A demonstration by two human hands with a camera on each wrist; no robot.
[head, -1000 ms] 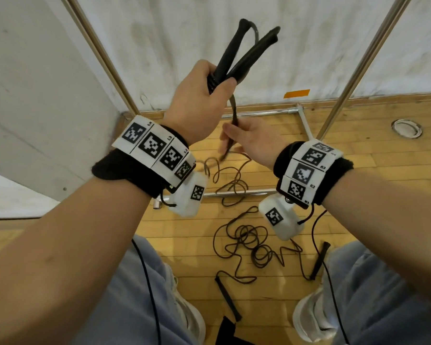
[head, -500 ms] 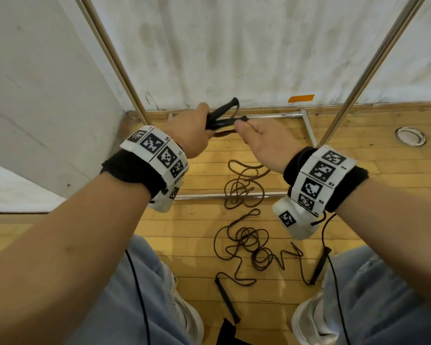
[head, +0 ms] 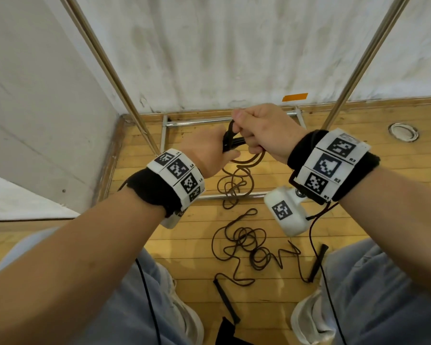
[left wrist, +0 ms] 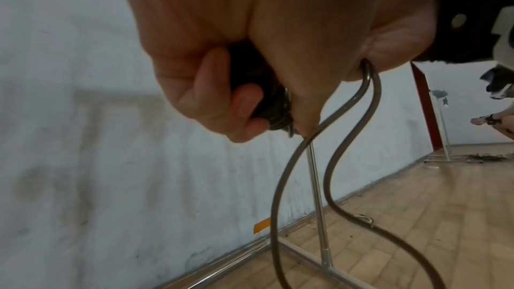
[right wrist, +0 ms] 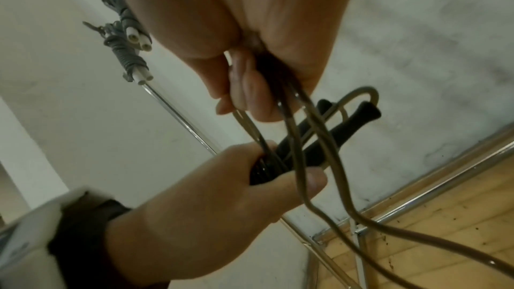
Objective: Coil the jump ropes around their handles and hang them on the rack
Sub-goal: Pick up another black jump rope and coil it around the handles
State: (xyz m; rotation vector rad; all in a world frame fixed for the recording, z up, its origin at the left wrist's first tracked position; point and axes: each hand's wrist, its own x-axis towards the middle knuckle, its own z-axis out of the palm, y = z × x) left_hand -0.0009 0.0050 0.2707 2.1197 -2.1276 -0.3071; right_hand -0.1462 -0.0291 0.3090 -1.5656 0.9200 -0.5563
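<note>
The left hand (head: 207, 150) is wrapped around the pair of black foam jump-rope handles (right wrist: 328, 140), two of them side by side, and its palm hides their lower ends; in the left wrist view only a dark ridged stub (left wrist: 267, 104) shows between the curled fingers. The right hand (head: 264, 130) sits just above and beside it, fingers and thumb curled, pinching several strands of the thin dark brown rope (right wrist: 328, 179); how many strands pass through that pinch is hard to count, though the right wrist view shows at least three, and one loop bends over the handle tips. From the hands the rope drops to the wooden plank floor (head: 358, 175), where it lies tangled across the front rail of the chrome tube rack (head: 209, 196). A second dark rope (head: 249, 247) lies in a loose heap nearer the person's feet, its two black handles apart: one (head: 225, 301) by the left shoe, one (head: 317, 262) half hidden by the right trouser leg. The rack's top is cut off in the head view; the right wrist view catches blurred coiled ropes with white handle ends (right wrist: 130, 52) hanging up there, perhaps three bundles.
</note>
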